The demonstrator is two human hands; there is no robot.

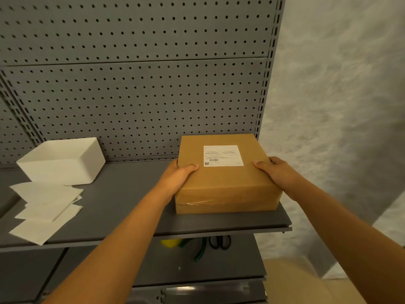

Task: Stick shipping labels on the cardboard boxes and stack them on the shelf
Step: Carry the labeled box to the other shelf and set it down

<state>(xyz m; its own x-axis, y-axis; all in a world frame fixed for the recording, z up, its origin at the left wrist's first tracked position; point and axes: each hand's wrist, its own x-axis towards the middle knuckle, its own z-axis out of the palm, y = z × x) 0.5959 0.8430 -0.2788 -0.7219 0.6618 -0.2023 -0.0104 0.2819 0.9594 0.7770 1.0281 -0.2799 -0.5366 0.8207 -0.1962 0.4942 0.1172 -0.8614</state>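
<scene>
The box (225,178) sits on the right end of the shelf (131,200), its back against the pegboard (135,95), label (223,155) on top. The left hand (178,177) grips the box's left edge, the right hand (277,172) its right edge, thumbs on top. Left of the box lie a white bin (63,162) and loose sheets (46,209)

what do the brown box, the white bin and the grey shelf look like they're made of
Brown cardboard box: matte kraft cardboard, with a glossy clear-tape seam on the front. White rectangular bin: probably plastic, smooth with rounded corners. Grey shelf: likely painted metal, thin-edged, with a matching perforated back panel.
</scene>
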